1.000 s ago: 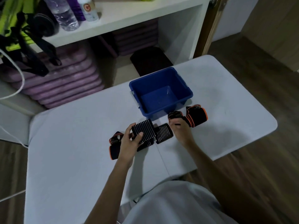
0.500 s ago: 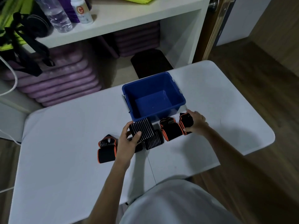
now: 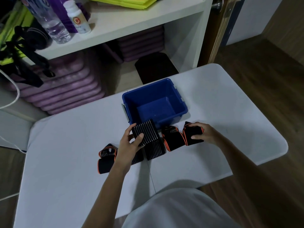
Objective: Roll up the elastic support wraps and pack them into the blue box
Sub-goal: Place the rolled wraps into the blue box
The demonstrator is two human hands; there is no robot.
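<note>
White table carries the empty blue box at twelve o'clock. Left hand clamps a ribbed wrap; right hand grips an orange-edged wrap at three. Loose grips could let either springy roll unwind.

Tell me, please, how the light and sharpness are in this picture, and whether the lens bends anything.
Head view: dim and bluish; both hands, left and right, cast soft shadows on the table; wide lens curves the table edge; blue box reasonably sharp.
</note>
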